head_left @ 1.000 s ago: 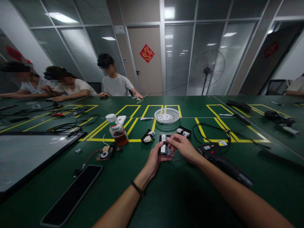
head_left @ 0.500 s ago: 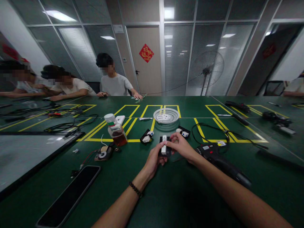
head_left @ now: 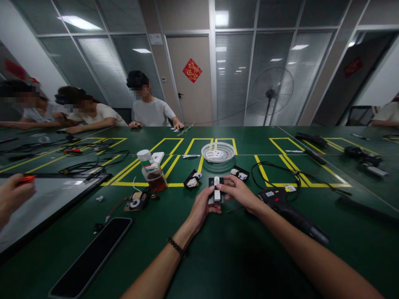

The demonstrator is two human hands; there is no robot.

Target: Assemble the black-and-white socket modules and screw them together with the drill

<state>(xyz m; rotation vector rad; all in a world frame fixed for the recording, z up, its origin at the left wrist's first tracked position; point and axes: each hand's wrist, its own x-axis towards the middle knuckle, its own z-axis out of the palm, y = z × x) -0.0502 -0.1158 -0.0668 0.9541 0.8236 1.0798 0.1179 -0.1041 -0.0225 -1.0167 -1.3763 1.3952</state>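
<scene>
Both my hands meet over a small black block with a white part (head_left: 216, 192) on the green table (head_left: 218, 257). My left hand (head_left: 201, 207) curls round the block's near left side and grips it. My right hand (head_left: 240, 193) pinches its right edge from above, fingers closed on it. Two more small black holders with white pieces, one (head_left: 193, 179) to the left and one (head_left: 240, 172) to the right, lie just beyond. A round white fan grille (head_left: 218, 151) sits farther back.
A bottle of brown liquid (head_left: 152, 170), a small round motor part (head_left: 136, 202) and a long black screen (head_left: 93, 257) lie to my left. A black power tool with cable (head_left: 291, 209) lies to my right. Several people sit across the table; another person's hand (head_left: 14, 195) enters at far left.
The block has tilted and settled lower on the table between my hands. Another person's hand holding something orange has come into view at the far left.
</scene>
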